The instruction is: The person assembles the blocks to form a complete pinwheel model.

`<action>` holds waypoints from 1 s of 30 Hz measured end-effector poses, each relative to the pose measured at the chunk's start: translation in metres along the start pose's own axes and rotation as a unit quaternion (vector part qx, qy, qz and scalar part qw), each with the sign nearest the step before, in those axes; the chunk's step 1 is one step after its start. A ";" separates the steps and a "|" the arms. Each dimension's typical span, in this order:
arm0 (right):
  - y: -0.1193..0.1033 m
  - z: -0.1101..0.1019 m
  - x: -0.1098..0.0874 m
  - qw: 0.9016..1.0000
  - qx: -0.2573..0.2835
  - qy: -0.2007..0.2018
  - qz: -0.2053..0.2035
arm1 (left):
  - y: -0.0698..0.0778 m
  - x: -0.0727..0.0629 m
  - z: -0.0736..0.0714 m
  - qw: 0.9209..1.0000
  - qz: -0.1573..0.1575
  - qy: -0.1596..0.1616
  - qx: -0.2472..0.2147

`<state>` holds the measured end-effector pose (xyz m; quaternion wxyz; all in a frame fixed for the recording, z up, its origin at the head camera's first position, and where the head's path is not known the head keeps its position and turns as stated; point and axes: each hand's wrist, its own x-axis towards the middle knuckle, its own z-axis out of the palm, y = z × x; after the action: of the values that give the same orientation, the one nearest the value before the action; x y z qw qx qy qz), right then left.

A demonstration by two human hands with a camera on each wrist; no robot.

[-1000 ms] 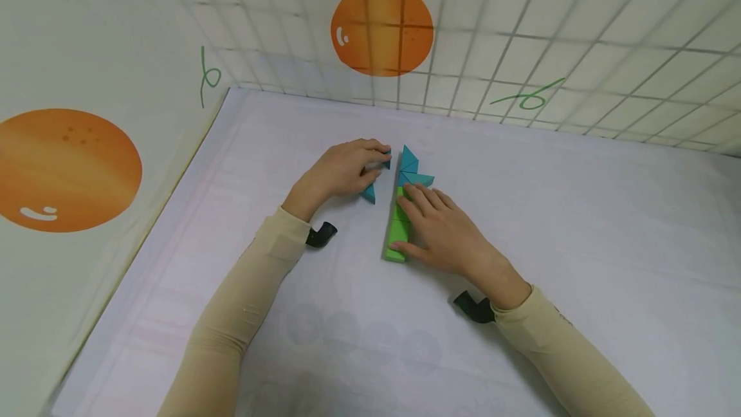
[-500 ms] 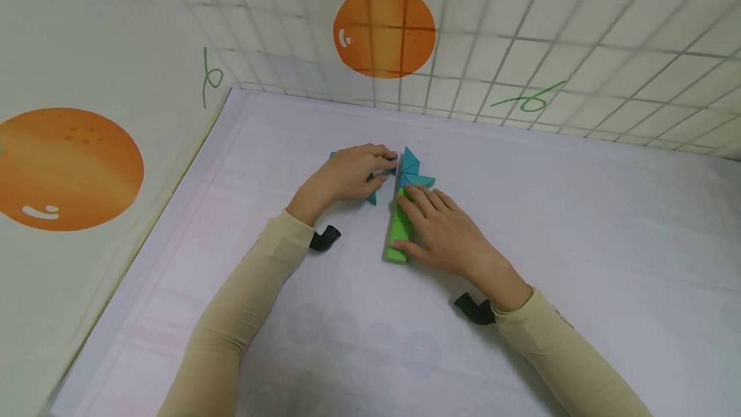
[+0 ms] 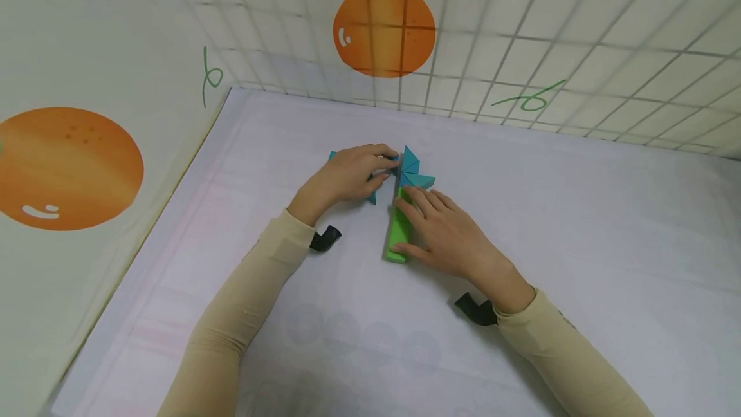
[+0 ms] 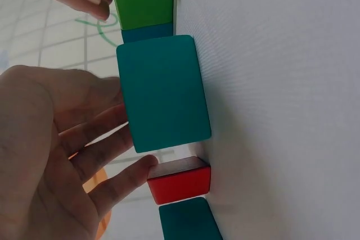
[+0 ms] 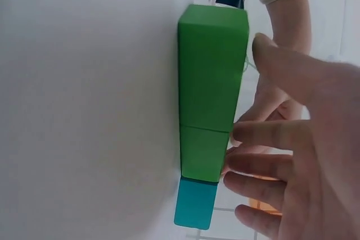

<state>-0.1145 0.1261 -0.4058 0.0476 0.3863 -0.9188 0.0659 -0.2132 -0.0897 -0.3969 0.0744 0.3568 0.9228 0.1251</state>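
My left hand [image 3: 353,172] pinches a small blue triangular block [image 3: 395,159] at its fingertips, right at the left side of a fan of blue triangular blocks [image 3: 410,163]. A loose teal block [image 4: 163,94] fills the middle of the left wrist view, hiding part of that hand. Below it a fingertip meets a red block [image 4: 180,189], which the hand covers in the head view. My right hand [image 3: 451,230] lies along a row of green blocks [image 3: 398,237], thumb near the near end, fingers spread by the far end, where the row meets the blue fan.
Another teal block [image 4: 190,220] sits beyond the red one. A black curved wrist piece [image 3: 325,239] sticks out at the left cuff, another black wrist piece [image 3: 476,309] at the right. A grid-patterned wall [image 3: 486,56] backs the white table [image 3: 550,211].
My left hand has shifted slightly right, bringing the blue triangular block up to the fan. A blue corner now shows behind that hand. The right hand has stayed on the green blocks.
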 end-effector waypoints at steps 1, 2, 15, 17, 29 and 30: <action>0.000 0.000 0.000 1.000 0.000 0.001 -0.002 | 0.000 0.000 0.000 1.000 -0.001 0.001 -0.003; 0.000 0.000 0.000 1.000 -0.001 0.002 -0.004 | 0.000 0.000 -0.001 1.000 -0.002 0.003 -0.006; 0.001 0.001 0.001 1.000 -0.002 0.002 -0.012 | 0.000 -0.001 -0.003 1.000 0.003 0.008 -0.021; 0.001 0.002 0.001 1.000 -0.001 0.003 -0.012 | 0.000 0.000 -0.003 1.000 0.007 0.011 -0.021; 0.001 0.002 0.001 1.000 -0.001 -0.002 -0.012 | 0.001 -0.001 -0.004 1.000 0.007 0.006 -0.027; 0.001 0.002 0.001 1.000 0.000 -0.002 -0.011 | 0.002 -0.001 -0.004 1.000 0.008 0.005 -0.027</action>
<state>-0.1161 0.1259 -0.4078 0.0463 0.3966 -0.9146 0.0641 -0.2120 -0.0902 -0.3928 0.0783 0.3617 0.9164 0.1526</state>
